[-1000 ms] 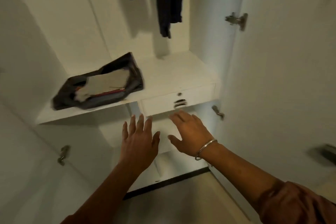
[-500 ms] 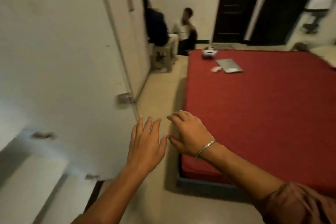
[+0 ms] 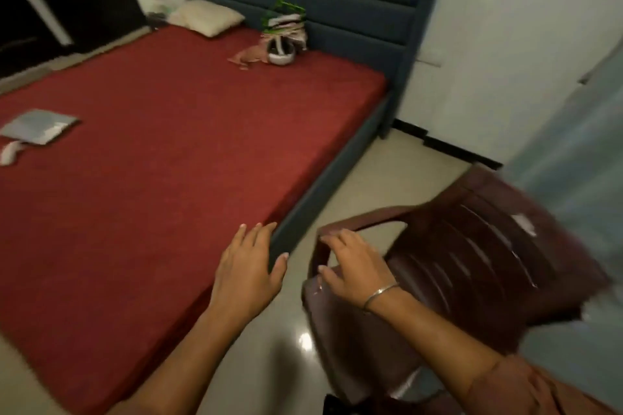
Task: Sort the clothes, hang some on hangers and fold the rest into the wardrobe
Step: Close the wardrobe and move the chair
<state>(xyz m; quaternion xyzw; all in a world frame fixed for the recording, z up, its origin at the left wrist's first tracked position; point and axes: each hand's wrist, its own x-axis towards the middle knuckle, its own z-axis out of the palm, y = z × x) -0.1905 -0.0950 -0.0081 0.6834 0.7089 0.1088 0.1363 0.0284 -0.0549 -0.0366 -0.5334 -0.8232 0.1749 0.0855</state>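
A small heap of pinkish clothes (image 3: 251,55) lies on the red bed (image 3: 151,162) near the dark blue headboard. Green hangers (image 3: 286,10) stick up from the heap, beside a white band-shaped object (image 3: 279,50). My left hand (image 3: 249,269) hovers over the bed's near corner, fingers straight, holding nothing. My right hand (image 3: 354,266), with a metal bangle on the wrist, hangs in front of a brown plastic chair (image 3: 472,263), fingers loosely bent and empty. The wardrobe is out of view.
A grey flat pouch (image 3: 37,126) and a small white object (image 3: 8,152) lie at the bed's left edge. A cream pillow (image 3: 205,17) rests by the headboard (image 3: 337,0). Beige floor (image 3: 387,178) runs between bed and chair. A dark door stands at the far left.
The view has swung from the wardrobe shelf, past the wardrobe door and the room, to the bed's head end and a chair. Both hands stay raised and empty.
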